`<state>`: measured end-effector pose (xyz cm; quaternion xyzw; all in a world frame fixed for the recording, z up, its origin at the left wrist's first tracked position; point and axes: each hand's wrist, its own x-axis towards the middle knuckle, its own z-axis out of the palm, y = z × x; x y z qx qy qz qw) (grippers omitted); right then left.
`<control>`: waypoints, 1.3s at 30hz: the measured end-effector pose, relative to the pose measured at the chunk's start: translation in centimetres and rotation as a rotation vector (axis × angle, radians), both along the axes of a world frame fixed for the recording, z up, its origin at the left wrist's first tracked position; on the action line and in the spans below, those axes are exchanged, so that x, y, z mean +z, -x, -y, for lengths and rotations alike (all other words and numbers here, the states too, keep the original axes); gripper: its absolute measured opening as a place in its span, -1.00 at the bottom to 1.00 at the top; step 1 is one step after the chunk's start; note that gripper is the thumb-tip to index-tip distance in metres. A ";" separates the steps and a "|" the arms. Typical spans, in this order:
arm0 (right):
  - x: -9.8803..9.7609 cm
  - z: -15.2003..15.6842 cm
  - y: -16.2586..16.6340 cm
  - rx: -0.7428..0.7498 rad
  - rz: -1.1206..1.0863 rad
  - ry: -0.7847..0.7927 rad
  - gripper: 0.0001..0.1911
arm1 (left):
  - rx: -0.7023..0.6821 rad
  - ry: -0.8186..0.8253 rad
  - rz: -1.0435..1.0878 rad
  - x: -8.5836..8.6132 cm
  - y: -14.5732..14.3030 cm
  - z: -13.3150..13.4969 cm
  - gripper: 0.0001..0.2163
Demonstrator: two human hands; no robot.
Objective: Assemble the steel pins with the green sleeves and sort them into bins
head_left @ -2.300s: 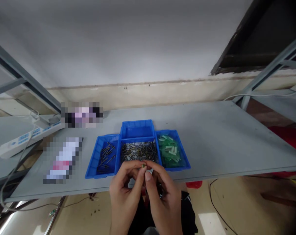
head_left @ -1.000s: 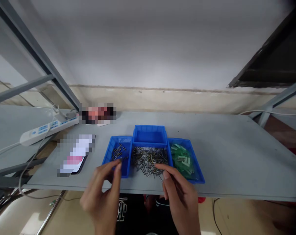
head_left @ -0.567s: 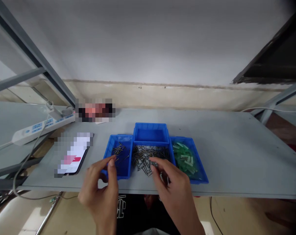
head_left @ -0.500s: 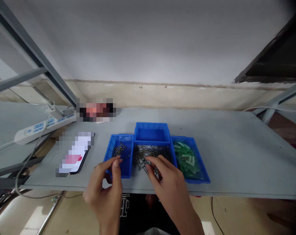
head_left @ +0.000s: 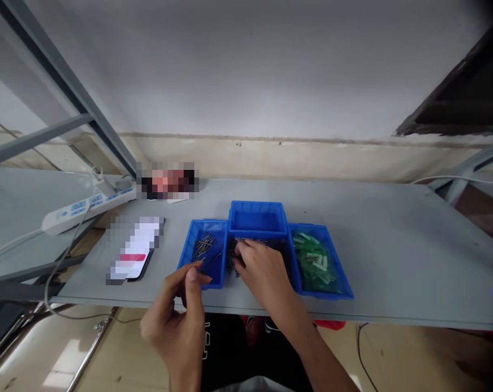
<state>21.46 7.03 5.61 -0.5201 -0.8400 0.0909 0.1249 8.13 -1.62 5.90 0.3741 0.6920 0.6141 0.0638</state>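
A heap of thin metal pins lies in the centre blue tray, under and around the fingertips of the right hand. That hand reaches down over the tray's near side, fingers bent and bunched together; their tips are hidden among the pins, so whether one is gripped cannot be told.

To its left, and nearer the wearer, is the left hand. Its thumb and forefinger almost meet, just above the near edge of the left blue tray; whether they pinch anything cannot be made out. Beyond those fingertips, a smaller group of pins lies in the same tray.

The trays stand side by side, rims close together, leaving little sideways room at the right hand's fingers. Just past them is the back tray; to their right, the right tray holds a green bag with white pieces.

Further right, a broad stretch of grey tabletop runs away from the hand. Its front edge passes beneath the right forearm. Left of the left hand lie a phone, partly pixelated, and, farther off, a white power strip. A pale wall rises beyond the table's far edge.
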 end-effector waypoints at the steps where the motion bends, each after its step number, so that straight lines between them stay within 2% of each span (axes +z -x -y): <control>1: -0.1 0.0 0.0 -0.004 0.000 -0.002 -0.93 | 0.000 -0.004 0.003 0.1 -0.1 0.0 -0.80; 8: -0.2 0.2 -0.5 -0.059 -0.016 -0.057 -0.85 | -0.025 -0.004 -0.009 0.3 -0.6 -0.2 -0.78; 11: 0.8 0.5 -1.4 -0.121 -0.090 -0.114 -0.86 | -0.027 -0.012 -0.017 0.2 -1.0 -0.1 -0.81; 14: 2.5 1.6 -2.9 -0.189 -0.302 -0.194 -0.88 | -0.055 -0.022 -0.059 0.2 -1.3 0.2 -0.85; 16: 3.4 3.1 -3.8 -0.214 -0.515 -0.232 -0.89 | -0.158 -0.037 -0.090 0.3 -1.5 0.4 -0.85; 18: 3.7 5.1 -4.1 -0.283 -0.759 -0.222 -0.89 | -0.325 -0.022 -0.113 0.4 -1.6 0.5 -0.85; 21: 2.8 8.0 -3.3 -0.411 -1.028 -0.107 -0.90 | -0.573 0.001 -0.100 0.7 -2.1 0.2 -0.84; 23: 1.9 9.0 -2.2 -0.430 -1.153 -0.010 -0.87 | -0.654 -0.018 -0.056 0.7 -2.5 -0.1 -0.84; 26: 0.8 8.9 -1.0 -0.435 -1.262 0.105 -0.81 | -0.643 -0.026 0.027 0.2 -3.2 -0.9 -0.85; 31: -0.3 7.3 -1.5 -0.415 -1.203 0.101 -0.80 | -0.642 0.049 0.126 -0.9 -3.9 -1.6 -0.87; 36: 0.2 8.1 -4.0 -0.463 -1.129 0.068 -0.78 | -0.432 0.072 0.219 0.6 -4.0 -0.3 -0.87; 39: 0.7 9.4 -5.3 -0.430 -0.963 -0.025 -0.83 | -0.371 0.046 0.199 1.3 -3.7 0.2 -0.87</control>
